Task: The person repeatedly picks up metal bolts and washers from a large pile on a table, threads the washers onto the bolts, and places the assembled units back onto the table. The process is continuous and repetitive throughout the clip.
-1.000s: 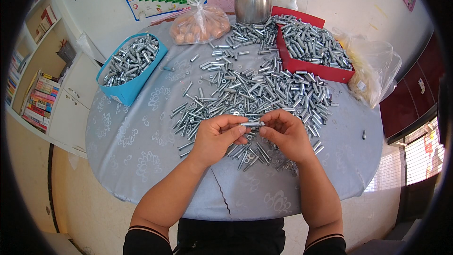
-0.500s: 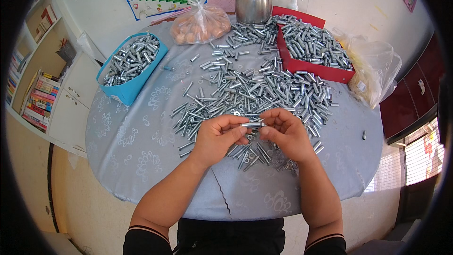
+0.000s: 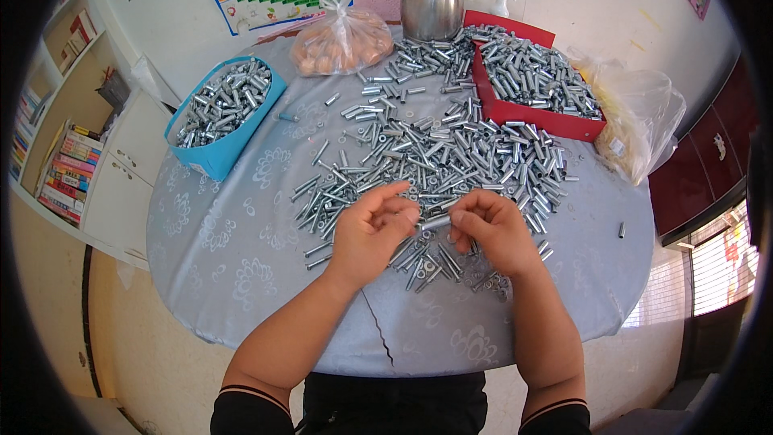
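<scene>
The right hand (image 3: 501, 235) pinched a metal bolt (image 3: 436, 223) above loose hardware (image 3: 419, 157) on the surface (image 3: 213, 254); the bolt's other end lay just beside the left hand (image 3: 366, 238), whose grip could not be confirmed.

"Where was the light coming from?"

"It looked strongest low on the right, where a striped opening (image 3: 725, 266) bleached nearly white and glare lay across the pale floor (image 3: 656, 298)."

"And over the table?"

"Bright and even, with soft shadows. The grey tablecloth (image 3: 217, 254) had a dull sheen, while the loose metal parts (image 3: 419, 157) and the steel pot (image 3: 432, 12) glinted. The dark red cabinet (image 3: 704, 153) sat dimmer."

"Was it sharp?"

"Fairly, mid-view. Towards the rim the white shelf unit (image 3: 121, 205) leaned and curved, and black swallowed the corners."
</scene>
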### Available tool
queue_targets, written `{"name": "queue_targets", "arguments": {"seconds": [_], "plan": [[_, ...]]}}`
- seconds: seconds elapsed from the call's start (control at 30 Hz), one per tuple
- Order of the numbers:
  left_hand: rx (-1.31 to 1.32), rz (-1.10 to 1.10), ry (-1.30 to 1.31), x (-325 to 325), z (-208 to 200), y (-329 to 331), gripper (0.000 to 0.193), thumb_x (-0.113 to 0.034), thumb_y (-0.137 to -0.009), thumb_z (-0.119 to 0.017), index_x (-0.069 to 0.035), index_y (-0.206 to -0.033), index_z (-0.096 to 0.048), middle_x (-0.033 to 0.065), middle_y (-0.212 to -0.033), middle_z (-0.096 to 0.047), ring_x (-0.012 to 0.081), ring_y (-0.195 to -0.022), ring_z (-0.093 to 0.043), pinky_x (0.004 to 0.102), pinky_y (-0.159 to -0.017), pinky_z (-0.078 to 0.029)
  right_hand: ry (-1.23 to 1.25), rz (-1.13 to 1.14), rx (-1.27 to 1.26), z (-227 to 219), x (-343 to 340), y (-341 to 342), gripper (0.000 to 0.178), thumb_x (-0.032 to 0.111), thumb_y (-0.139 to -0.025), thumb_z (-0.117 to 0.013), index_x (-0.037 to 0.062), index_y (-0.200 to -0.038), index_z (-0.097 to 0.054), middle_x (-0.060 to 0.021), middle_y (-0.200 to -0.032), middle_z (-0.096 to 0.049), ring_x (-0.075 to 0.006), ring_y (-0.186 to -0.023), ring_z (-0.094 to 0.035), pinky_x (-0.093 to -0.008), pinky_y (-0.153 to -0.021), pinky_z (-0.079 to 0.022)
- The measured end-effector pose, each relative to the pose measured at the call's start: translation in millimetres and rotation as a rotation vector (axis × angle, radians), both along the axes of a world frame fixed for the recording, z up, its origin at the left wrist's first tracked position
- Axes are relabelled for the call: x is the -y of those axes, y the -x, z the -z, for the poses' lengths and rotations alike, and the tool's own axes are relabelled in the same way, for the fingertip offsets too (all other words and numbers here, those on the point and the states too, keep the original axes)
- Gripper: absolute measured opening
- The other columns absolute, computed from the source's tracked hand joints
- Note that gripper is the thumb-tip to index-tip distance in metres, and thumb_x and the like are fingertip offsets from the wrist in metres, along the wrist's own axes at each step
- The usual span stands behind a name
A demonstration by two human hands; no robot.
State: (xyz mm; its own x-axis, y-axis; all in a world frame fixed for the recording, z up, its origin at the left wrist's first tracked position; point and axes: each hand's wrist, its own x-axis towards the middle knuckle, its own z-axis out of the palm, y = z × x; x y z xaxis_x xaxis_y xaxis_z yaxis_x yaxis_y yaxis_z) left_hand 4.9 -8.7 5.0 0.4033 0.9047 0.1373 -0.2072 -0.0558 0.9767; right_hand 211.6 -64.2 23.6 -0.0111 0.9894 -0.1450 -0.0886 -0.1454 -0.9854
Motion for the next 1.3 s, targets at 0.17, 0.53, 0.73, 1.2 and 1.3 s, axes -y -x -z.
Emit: {"name": "queue_targets", "arguments": {"seconds": [0.17, 0.53, 0.73, 1.2, 1.3], "plan": [[0.013, -0.194, -0.017, -5.9, -1.5, 5.2, 0.029, -0.006, -0.094, -0.059, 0.000, -0.123, -0.057, 0.0099, -0.097, -0.070, 0.0100, -0.070, -0.063, 0.0238, -0.063, -0.053, 0.143, -0.342, 0.333, -9.7, 2.8, -10.0, 0.013, 0.008, -0.092, -0.063, -0.0005, -0.102, -0.063, -0.0039, -0.081, -0.068, -0.0108, -0.069, -0.062, -0.0251, -0.063, -0.052], [0.068, -0.238, -0.041, -6.9, 1.2, 2.6, 0.026, -0.005, -0.093, -0.060, 0.000, -0.119, -0.060, 0.0089, -0.097, -0.070, 0.0096, -0.069, -0.062, 0.0231, -0.063, -0.052, -0.301, 0.274, -0.324, 4.3, -10.1, -5.7, 0.048, 0.019, -0.102, -0.047, -0.0056, -0.142, -0.037, -0.0219, -0.140, -0.048, -0.0296, -0.130, -0.049, -0.0389, -0.109, -0.040], [-0.161, -0.239, -0.132, -9.9, 7.6, 7.0, 0.014, -0.004, -0.090, -0.064, 0.000, -0.103, -0.069, 0.0053, -0.093, -0.069, 0.0076, -0.070, -0.060, 0.0208, -0.063, -0.048, -0.268, 0.429, -0.350, 4.0, -11.5, -10.9, 0.031, 0.016, -0.101, -0.048, -0.0044, -0.123, -0.054, -0.0193, -0.116, -0.065, -0.0257, -0.106, -0.066, -0.0344, -0.093, -0.053], [-0.728, -0.131, -0.867, -8.3, 2.1, -3.1, 0.017, -0.021, -0.075, -0.076, -0.010, -0.088, -0.073, 0.0040, -0.090, -0.064, 0.0253, -0.088, -0.054, 0.0376, -0.080, -0.043, -0.269, 0.494, -0.195, 8.6, -10.6, -13.9, 0.020, 0.013, -0.097, -0.055, -0.0027, -0.104, -0.064, -0.0103, -0.090, -0.068, -0.0155, -0.075, -0.066, -0.0275, -0.070, -0.054], [-0.809, -0.147, -0.932, -10.9, 4.8, -8.3, 0.017, -0.024, -0.075, -0.076, -0.011, -0.087, -0.074, 0.0031, -0.091, -0.062, 0.0244, -0.089, -0.054, 0.0370, -0.080, -0.043, -0.286, 0.552, -0.204, 7.4, -12.0, -16.5, 0.021, 0.016, -0.097, -0.055, -0.0024, -0.103, -0.064, -0.0100, -0.087, -0.068, -0.0153, -0.074, -0.066, -0.0278, -0.069, -0.055]]}}
